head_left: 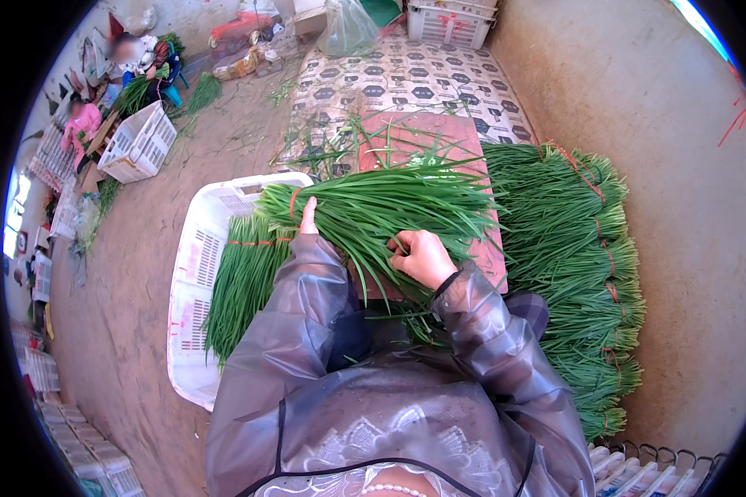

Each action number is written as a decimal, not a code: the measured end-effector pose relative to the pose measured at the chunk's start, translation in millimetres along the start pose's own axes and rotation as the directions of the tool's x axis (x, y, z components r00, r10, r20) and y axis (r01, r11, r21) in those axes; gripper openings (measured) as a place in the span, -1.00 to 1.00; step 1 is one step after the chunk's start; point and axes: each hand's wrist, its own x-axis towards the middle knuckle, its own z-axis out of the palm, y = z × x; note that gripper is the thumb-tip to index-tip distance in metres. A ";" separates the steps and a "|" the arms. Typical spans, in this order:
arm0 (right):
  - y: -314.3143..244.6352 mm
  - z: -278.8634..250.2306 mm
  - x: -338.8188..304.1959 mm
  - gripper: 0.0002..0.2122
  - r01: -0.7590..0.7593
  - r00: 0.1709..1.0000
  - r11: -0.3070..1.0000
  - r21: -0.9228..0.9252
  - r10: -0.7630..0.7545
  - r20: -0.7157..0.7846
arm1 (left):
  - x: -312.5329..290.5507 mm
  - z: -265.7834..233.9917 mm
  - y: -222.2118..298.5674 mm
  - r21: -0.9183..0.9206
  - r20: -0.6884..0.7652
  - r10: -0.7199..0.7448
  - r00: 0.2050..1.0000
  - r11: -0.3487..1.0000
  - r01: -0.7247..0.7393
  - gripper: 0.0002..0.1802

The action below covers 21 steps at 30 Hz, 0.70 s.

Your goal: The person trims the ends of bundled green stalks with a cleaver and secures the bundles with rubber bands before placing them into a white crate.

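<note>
A large bunch of green garlic chives (389,195) lies crosswise in front of me above a reddish board (491,248). A red band ties it near its pale stem end on the left. My left hand (309,218) grips the bunch beside that band, its thumb up and its other fingers hidden under the leaves. Lower on the bunch, toward the leaf tips, my right hand (423,260) is closed, with thumb and fingertips pinching some loose chive leaves. Both arms wear translucent grey sleeves.
Left of the board stands a white plastic crate (192,248) holding tied chive bunches (244,286). More bunches (568,290) are stacked along the wall at right. Loose leaves litter a patterned sheet (414,79). Two people sit far left near another white crate (138,142).
</note>
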 end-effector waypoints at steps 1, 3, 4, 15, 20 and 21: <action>-2.6 -4.0 1.2 -0.77 -0.025 0.999 0.999 0.035 0.023 0.044 | 0.5 -0.1 0.3 0.007 -0.015 -0.006 1.000 1.000 0.006 -0.46; -0.5 -5.2 1.8 -0.80 -0.053 0.994 0.990 0.127 0.040 0.099 | 1.2 -0.3 -0.3 0.005 -0.014 -0.029 0.999 1.000 0.029 -0.47; 5.9 -1.7 3.2 -0.81 -0.054 0.993 0.981 0.186 0.033 0.111 | 1.6 -0.9 -0.6 -0.003 0.001 -0.044 0.999 0.999 0.044 -0.47; 0.5 -6.2 -2.3 -0.85 -0.403 0.893 0.701 0.589 0.159 0.421 | 7.9 -8.1 -0.9 -0.015 0.026 -0.106 0.994 0.994 0.107 -0.47; 2.6 -2.2 -3.4 -0.82 -0.346 0.917 0.760 0.549 0.152 0.368 | 8.5 -9.9 0.9 -0.006 0.036 -0.124 0.992 0.992 0.124 -0.46; 3.3 -0.5 -3.0 -0.81 -0.327 0.923 0.792 0.515 0.150 0.354 | 7.4 -8.5 0.7 0.000 0.030 -0.125 0.992 0.992 0.125 -0.46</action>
